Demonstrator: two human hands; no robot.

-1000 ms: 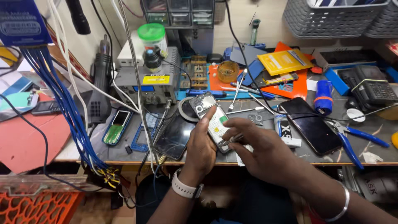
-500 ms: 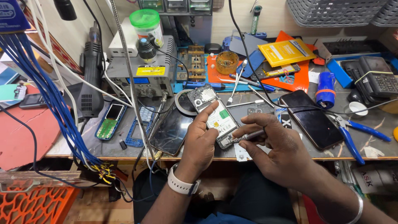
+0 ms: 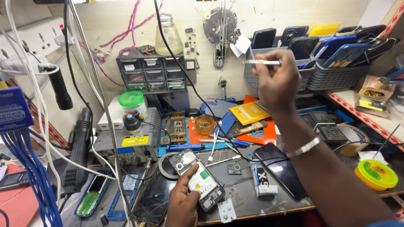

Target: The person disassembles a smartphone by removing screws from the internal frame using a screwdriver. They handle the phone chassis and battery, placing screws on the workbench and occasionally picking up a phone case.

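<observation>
From the head camera, you are gripping an opened phone (image 3: 197, 180) in your left hand (image 3: 184, 205), low over the front edge of the workbench (image 3: 246, 199); it is a flat rectangular slab, back cover off, showing a pale label, bare circuit parts and a dark plastic frame. Your right hand (image 3: 276, 82) is raised well above the bench, pinching one thin, shiny metal tool (image 3: 261, 62) that is sticking out level to the left of your fingers. A smooth metal bangle (image 3: 304, 147) is circling that wrist. Two glossy black phones (image 3: 280, 169) are lying face up on the scuffed grey bench, one on each side of your left hand. Two grey slotted baskets (image 3: 336, 75) at the back are holding several upright phones. A small drawer cabinet (image 3: 150, 75) with clear fronts is standing against the pale wall, and a bundle of blue cables (image 3: 31, 168) is hanging at the left.
</observation>
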